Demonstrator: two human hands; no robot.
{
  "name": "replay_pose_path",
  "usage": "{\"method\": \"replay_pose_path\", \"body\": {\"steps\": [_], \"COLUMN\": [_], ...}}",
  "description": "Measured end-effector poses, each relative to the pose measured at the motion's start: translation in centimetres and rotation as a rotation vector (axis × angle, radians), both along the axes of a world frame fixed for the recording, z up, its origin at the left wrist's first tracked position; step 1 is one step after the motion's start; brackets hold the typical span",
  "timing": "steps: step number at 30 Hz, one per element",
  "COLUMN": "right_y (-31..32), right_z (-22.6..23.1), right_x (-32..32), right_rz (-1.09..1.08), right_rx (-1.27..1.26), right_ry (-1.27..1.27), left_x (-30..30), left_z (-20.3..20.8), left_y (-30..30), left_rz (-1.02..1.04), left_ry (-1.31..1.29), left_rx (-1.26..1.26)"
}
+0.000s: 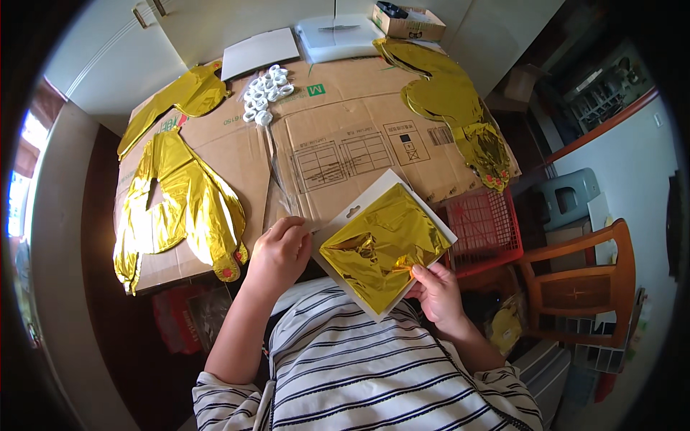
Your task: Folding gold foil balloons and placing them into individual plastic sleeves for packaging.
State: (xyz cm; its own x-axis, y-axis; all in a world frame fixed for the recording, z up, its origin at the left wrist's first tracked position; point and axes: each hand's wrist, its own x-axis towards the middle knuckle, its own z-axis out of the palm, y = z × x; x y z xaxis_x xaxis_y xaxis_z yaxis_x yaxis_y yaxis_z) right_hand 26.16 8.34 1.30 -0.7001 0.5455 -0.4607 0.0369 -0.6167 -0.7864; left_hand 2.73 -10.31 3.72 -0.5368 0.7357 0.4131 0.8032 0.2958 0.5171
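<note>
My right hand [438,293] pinches the lower right side of a white backing card [447,231] with a hang hole at its upper left corner. A folded gold foil balloon [388,237] lies flat on that card, its crumpled orange-gold tip under my thumb. Left of the card, my left hand [280,257] is closed, its fingers curled together near the table edge. Something clear and shiny shows beside its fingertips, but what it grips is hidden. Flat gold foil balloons [176,197] lie on the left of the cardboard, and another gold foil balloon [449,100] lies on the right.
Cardboard [338,122] covers the table. White rings [267,93], a white sheet stack [260,54], clear plastic bags [338,39] and a small box [410,23] stand toward the back. A red basket [483,228] and a wooden chair [575,276] are at the right.
</note>
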Motion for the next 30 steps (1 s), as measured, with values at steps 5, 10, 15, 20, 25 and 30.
{"method": "replay_pose_path", "body": {"steps": [5,10,15,20,25,30], "right_y": [0.2,-1.2,-2.3,-2.6,-2.2,-2.6], "right_z": [-0.3,0.1,0.3,0.0,-0.6,-0.9], "right_x": [0.8,1.1,1.4,0.9,0.3,-1.2], "right_rz": [0.070,0.009,-0.091,-0.106,-0.066,-0.051], "right_rx": [0.092,0.122,0.052,0.012,0.093,0.062], "right_ry": [-0.039,-0.061,-0.078,-0.066,-0.039,-0.035], "left_x": [-1.0,-1.5,-1.3,-0.7,-0.5,-0.2], "left_z": [0.7,0.0,-0.2,-0.1,0.1,0.5], "left_y": [0.9,1.1,1.2,0.8,0.7,0.7], "left_rz": [-0.127,-0.112,-0.095,-0.088,-0.056,-0.038], "left_ry": [0.173,0.214,0.253,0.256,0.254,0.265], "left_rx": [0.007,-0.121,-0.156,-0.175,-0.134,-0.098]}}
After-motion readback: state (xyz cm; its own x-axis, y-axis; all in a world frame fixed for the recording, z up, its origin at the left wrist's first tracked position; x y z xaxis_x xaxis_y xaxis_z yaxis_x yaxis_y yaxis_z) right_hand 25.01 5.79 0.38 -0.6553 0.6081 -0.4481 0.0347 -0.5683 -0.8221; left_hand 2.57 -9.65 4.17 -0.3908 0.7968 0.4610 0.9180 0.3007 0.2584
